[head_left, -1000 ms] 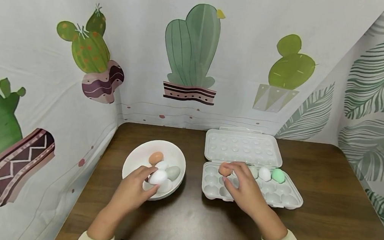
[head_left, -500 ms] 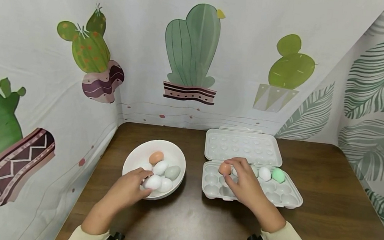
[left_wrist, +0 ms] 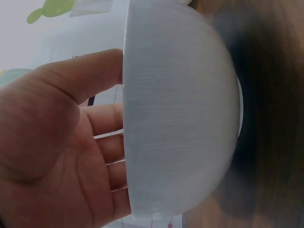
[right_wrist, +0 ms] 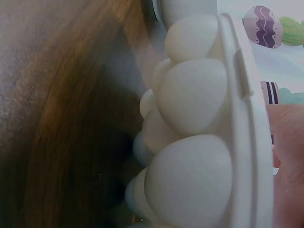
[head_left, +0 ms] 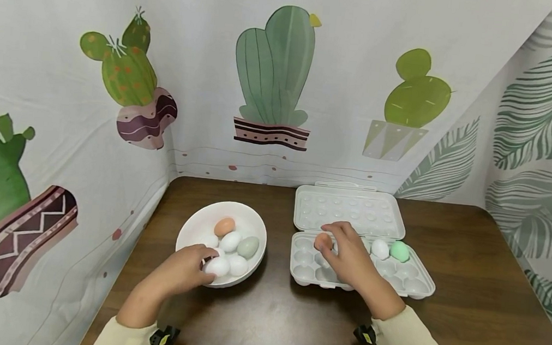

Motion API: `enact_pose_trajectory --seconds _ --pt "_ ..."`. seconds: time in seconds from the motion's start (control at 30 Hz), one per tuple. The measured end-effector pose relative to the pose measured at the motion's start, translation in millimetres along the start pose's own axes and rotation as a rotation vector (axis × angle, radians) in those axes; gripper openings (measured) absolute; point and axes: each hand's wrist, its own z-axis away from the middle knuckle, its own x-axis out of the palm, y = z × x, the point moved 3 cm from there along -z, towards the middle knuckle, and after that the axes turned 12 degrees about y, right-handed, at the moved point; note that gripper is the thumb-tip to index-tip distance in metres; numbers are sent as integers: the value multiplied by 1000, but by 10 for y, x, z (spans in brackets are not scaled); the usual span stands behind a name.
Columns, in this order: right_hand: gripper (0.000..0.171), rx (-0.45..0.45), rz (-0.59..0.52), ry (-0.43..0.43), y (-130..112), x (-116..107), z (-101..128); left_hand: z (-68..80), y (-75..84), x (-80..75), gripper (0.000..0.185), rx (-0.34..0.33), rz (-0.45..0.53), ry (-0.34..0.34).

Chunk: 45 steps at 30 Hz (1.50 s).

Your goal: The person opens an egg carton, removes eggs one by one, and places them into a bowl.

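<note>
In the head view my left hand (head_left: 181,268) reaches over the near left rim of a white bowl (head_left: 187,229), its thumb and fingers about a white egg (head_left: 218,266). The bowl wall hides the fingertips in the left wrist view. Several other eggs lie in the bowl, among them a brown egg (head_left: 224,226) and a grey-green egg (head_left: 248,247). My right hand (head_left: 350,255) hovers over an opened plastic egg carton (head_left: 416,286). Its thumb overlaps an orange-brown egg (head_left: 323,241) in the back row, while the index finger stands apart behind that egg.
A white egg (head_left: 380,249) and a mint-green egg (head_left: 400,252) sit in the carton's back row. The carton's lid (head_left: 350,212) leans back toward the printed cloth. Both containers stand on a dark wooden table (head_left: 268,314).
My left hand has lowered the white egg toward the bowl's near left side. The right hand has shifted slightly away from me, and its fingers have spread from the orange-brown egg.
</note>
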Motion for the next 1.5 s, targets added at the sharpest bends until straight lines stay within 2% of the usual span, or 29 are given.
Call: enact_pose_trajectory --seconds 0.13,0.33,0.47,0.67,0.77,1.0,1.2,1.5 --pt "40 -6 18 -14 35 55 -36 -37 -17 10 22 -10 12 -55" --pt "42 41 46 -72 57 113 -71 -75 1 5 16 46 26 -78" --pt "44 56 76 -105 76 155 -84 -94 8 21 23 70 30 -94" --pt "44 35 92 -127 94 200 -80 -125 -21 80 34 52 34 -140" --pt "43 22 102 -127 105 215 -72 -142 -30 108 29 54 21 -158" --pt "44 -14 124 -125 124 265 -33 -160 -14 138 17 3 35 -195" --pt "44 -50 162 -98 139 303 7 -171 5 146 19 -5 11 -195" --pt "44 -37 190 -98 181 363 42 -168 7 164 15 -26 12 -191"
